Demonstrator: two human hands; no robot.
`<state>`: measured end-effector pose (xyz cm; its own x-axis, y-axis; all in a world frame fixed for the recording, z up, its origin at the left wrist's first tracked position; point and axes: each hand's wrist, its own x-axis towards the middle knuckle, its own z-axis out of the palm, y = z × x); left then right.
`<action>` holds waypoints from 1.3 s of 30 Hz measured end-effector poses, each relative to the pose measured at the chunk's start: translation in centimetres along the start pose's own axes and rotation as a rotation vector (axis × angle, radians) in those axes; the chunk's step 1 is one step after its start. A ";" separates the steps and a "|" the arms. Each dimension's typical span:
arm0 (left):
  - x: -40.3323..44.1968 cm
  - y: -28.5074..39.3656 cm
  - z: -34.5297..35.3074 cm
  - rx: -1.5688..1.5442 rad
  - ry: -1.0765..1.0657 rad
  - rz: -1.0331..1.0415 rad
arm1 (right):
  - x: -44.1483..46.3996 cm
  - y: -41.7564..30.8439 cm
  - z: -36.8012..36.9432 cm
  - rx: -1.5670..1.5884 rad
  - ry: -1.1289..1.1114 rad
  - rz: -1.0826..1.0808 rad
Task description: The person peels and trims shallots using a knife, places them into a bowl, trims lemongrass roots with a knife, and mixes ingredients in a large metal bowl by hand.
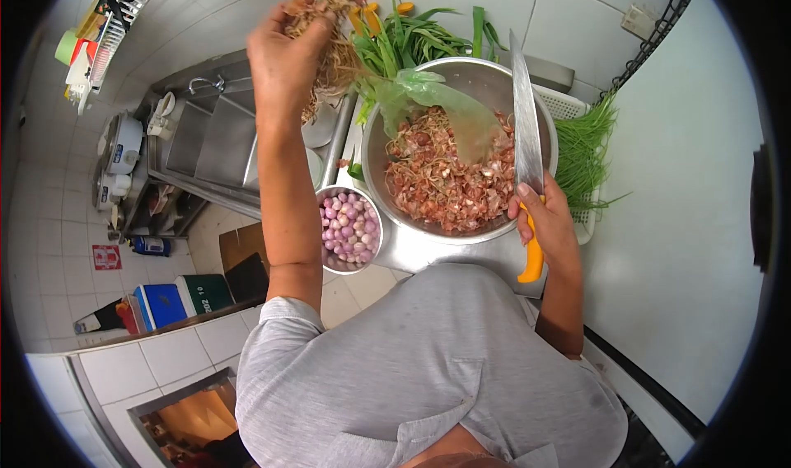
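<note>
My left hand is raised at the upper left, its fingers closed round a bunch of dry brown shallot tops with stringy, papery ends. In my right hand is a large knife, held by its yellow handle with the blade pointing away from me. That blade lies across the right rim of a big metal bowl, which holds a heap of reddish shallot skins. A thin green plastic bag drapes into the bowl from the back. Peeled purple shallots fill a smaller metal bowl at the left.
Green leafy stalks lie behind the big bowl, near yellow handles. Thin green chives rest in a white basket at the right. A metal sink stands to the left. A large pale panel borders the right side.
</note>
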<state>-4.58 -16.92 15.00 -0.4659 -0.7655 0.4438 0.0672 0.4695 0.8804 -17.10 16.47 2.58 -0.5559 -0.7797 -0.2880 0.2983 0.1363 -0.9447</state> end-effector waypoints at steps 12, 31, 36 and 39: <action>2.3 2.1 -1.5 -0.496 0.364 0.243 | -0.1 -0.9 0.4 0.002 -0.035 -0.002; -3.2 8.1 -1.7 -1.185 0.088 -0.076 | 5.5 -6.6 14.5 0.649 -0.325 -0.155; -2.6 5.1 -1.5 -1.274 0.075 -0.130 | 4.6 -7.1 15.2 0.931 -0.606 0.095; -3.0 3.2 -2.2 -1.402 -0.035 -0.203 | 4.3 -6.5 15.5 0.883 -0.551 -0.061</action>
<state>-1.01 -14.14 16.88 -0.5934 -0.7448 0.3054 0.7946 -0.4813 0.3702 -9.40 2.75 9.92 -0.2243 -0.9714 0.0776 0.8662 -0.2352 -0.4409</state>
